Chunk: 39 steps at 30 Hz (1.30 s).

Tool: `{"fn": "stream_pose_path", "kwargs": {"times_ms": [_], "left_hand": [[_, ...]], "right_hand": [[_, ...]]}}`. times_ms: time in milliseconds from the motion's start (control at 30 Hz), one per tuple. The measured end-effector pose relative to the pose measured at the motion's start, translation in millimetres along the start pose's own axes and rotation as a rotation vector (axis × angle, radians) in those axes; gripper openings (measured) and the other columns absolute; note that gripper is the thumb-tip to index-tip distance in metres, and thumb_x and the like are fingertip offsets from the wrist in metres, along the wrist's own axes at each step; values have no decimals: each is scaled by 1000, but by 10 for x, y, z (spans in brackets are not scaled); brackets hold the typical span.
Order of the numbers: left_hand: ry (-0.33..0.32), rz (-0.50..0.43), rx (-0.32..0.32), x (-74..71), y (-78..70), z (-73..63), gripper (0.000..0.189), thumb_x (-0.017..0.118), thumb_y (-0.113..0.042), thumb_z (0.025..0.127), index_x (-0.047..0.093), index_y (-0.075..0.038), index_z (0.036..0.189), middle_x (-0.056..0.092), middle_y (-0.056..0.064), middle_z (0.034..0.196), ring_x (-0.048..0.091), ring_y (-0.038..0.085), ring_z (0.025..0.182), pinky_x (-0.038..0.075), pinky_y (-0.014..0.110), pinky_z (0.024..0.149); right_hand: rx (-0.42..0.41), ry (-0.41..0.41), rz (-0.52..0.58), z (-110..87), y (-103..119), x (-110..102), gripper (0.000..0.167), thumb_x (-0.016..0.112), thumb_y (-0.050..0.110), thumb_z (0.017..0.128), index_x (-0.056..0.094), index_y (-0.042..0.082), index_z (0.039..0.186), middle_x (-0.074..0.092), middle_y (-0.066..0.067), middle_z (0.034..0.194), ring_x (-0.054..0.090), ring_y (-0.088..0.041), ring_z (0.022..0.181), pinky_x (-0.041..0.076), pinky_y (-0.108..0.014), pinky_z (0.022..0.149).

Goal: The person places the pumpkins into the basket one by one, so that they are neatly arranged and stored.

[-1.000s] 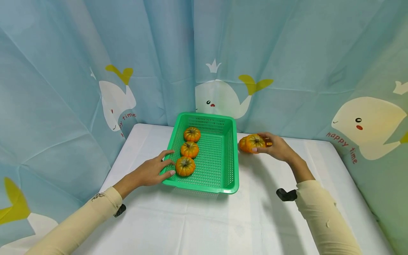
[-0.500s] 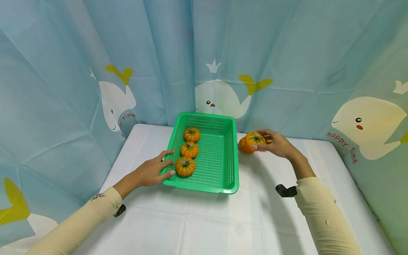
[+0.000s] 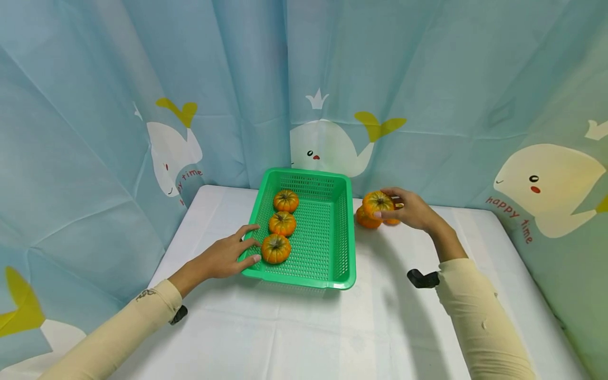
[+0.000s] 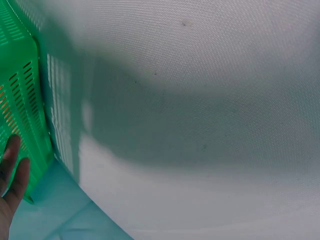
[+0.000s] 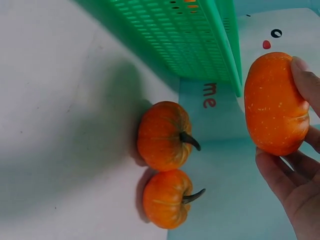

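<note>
My right hand (image 3: 412, 210) grips a small orange pumpkin (image 3: 377, 203) between thumb and fingers. In the right wrist view this held pumpkin (image 5: 276, 103) is raised off the table, and two more stand below it, a nearer-to-basket pumpkin (image 5: 165, 136) and a second pumpkin (image 5: 168, 199) beside it. A green perforated basket (image 3: 348, 232) has three pumpkins in a row along its left side: a back one (image 3: 286, 201), a middle one (image 3: 282, 224) and a front one (image 3: 276, 248). My left hand (image 3: 227, 255) rests at the basket's left rim, fingers spread and loosely bent.
A white-covered table (image 3: 304, 338) carries everything. Blue curtain (image 3: 247, 63) with whale prints hangs right behind the table's back edge and on both sides. Inside the basket, the right part shows bare mesh floor.
The right hand has lifted its pumpkin up and slightly left, and a pumpkin behind it has come into view underneath. The left hand and basket have stayed put.
</note>
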<state>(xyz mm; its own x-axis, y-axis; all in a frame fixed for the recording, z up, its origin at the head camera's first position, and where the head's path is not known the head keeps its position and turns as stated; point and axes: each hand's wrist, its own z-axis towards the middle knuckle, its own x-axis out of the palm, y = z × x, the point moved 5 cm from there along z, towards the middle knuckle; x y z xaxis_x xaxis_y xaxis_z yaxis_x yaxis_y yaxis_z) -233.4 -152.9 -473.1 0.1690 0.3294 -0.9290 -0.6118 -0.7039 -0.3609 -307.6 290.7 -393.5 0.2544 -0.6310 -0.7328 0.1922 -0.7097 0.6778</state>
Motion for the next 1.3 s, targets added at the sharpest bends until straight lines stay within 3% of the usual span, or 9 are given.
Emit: {"fn": "stream_pose_path", "kwargs": {"times_ms": [500,1300], "left_hand": [[3,-5,0,-2,-3,-5,42,51,-49,103,64,-18,129,30,7,161,67,26,108,55,44,87],[-20,-11,22,-4,-2,1,42,54,-49,102,65,-16,127,32,10,159,68,25,102,56,43,82]], "right_hand": [[-21,-2,4,130,85,38,72,77,34,90,46,2,147,49,-24,145,48,-47,132,41,-59,107],[-83,11,47,467,349,309,72,79,34,89,48,6,147,51,-19,145,51,-41,129,43,-56,106]]}}
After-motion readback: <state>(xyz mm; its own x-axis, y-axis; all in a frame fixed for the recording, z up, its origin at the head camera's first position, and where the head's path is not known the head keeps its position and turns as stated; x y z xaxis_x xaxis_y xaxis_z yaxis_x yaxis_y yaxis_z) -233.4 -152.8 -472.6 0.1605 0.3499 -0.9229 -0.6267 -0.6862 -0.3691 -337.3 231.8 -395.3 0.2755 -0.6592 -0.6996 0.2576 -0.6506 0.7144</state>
